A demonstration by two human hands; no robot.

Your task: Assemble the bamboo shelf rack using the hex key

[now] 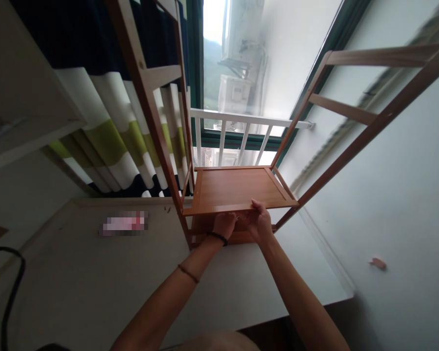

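Observation:
A wooden rack with reddish-brown posts (157,126) stands in front of me, with a panelled shelf board (237,187) fitted across it low down. My right hand (259,224) is at the board's front edge, one digit on the top surface and the other fingers partly hidden below. Just under that edge, my left hand (225,226) is closed, its fingertips pinched close to the right hand's fingers. Something tiny may be in the pinch, but it is too small to name. A dark bead bracelet circles my left wrist. Beneath the board, part of a lower shelf (241,238) shows.
Striped curtains (128,131) hang on the left, and a white railing (241,117) crosses the window behind the rack. A blurred pink-and-white item (124,223) lies on the pale surface at left. A white wall (398,204) rises on the right. A black cable (16,287) curves at lower left.

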